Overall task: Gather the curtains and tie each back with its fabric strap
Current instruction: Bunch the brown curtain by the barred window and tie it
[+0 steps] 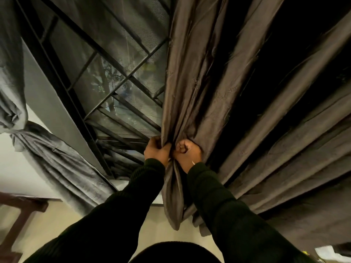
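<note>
Done: grey curtain [49, 164] looks tied back
Grip: we have both hands — left hand [157, 149], right hand [187, 151] — bunching the brown curtain [199, 92]
Left: its strap — unseen

One head-worn wide-angle view, tilted forward and down; close on the brown pleated fabric curtain [218, 95] before the black-barred window [114, 76]

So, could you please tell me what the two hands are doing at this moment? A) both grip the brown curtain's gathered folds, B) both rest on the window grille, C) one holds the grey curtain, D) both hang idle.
A: the left hand and right hand are fisted side by side on the brown curtain, away from the grey curtain.
</note>
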